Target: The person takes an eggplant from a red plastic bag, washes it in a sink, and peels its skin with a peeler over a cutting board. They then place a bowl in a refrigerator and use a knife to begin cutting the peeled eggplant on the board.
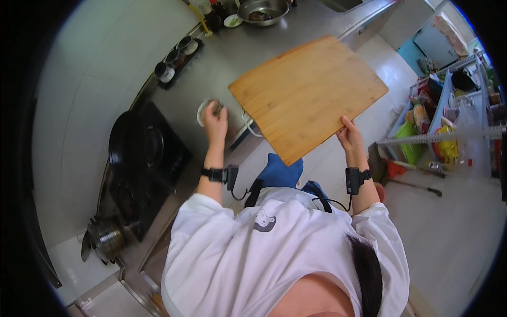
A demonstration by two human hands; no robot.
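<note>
My right hand (pixel 350 136) grips the near right edge of a wooden cutting board (pixel 311 95), thumb on top, holding it up off the counter over the floor. Nothing shows lying on the board. At a small white bowl (pixel 201 113) on the steel counter (pixel 222 63) is my left hand (pixel 216 119), slightly blurred. Its fingers reach over the bowl, near some greenish-brown bits. Whether it pinches any of them is not clear.
A black wok (pixel 126 138) sits on the gas stove (pixel 152 174) at the left. Spice jars (pixel 174 59) stand in a rack along the wall. At the back are a metal basin (pixel 263 12) and a small dish (pixel 233 21). Storage shelves (pixel 439 138) with baskets stand right.
</note>
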